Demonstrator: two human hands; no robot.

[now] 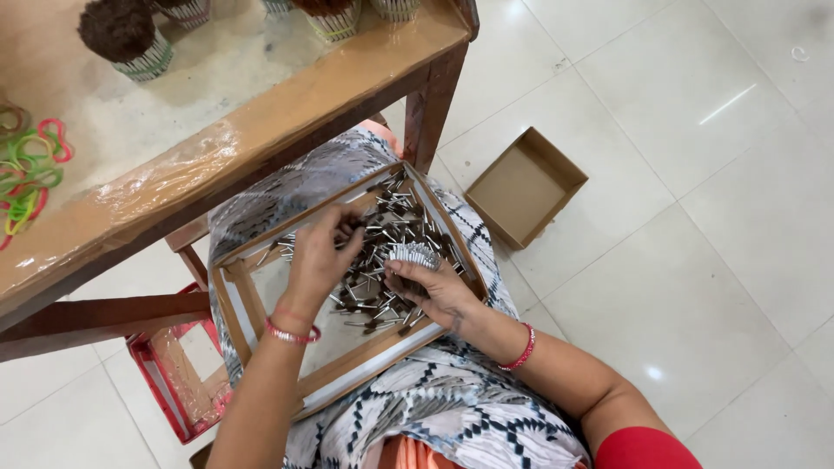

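Wooden-framed tray (233,291) resting on the lap, below the edge of the counter (287,122). Loose pile of small sticks (391,234) spread across the tray's far right corner, lying in every direction. Left hand (323,256) pinches sticks at the pile's near left edge; right hand (434,291), equally close, is closed around an upright silvery bundle (414,254) at the pile's right side.
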